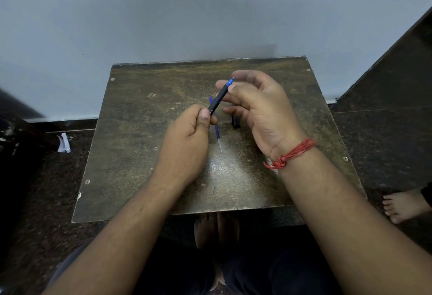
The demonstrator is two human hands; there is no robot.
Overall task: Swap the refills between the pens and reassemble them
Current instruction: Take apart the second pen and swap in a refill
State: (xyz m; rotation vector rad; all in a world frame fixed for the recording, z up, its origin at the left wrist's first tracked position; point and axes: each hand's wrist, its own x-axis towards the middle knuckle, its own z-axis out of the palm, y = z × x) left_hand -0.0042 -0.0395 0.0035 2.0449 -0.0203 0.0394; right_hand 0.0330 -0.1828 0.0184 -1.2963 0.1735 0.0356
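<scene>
Knees and a bare foot (216,231) lowest in view, under the table's near edge. Both forearms reach over the worn brown table (131,145). Left hand (187,135) closed on the lower end of a black pen (218,98), thumb and fingers pinching the barrel. Right hand (259,105), red thread (289,154) at the wrist, pinches the upper end near the blue tip, palm toward the camera. Pen held tilted above the table, tip up and away. Loose refill (218,135) lies flat beneath the hands. Another dark pen part (235,121) on the table, half hidden behind the right hand.
</scene>
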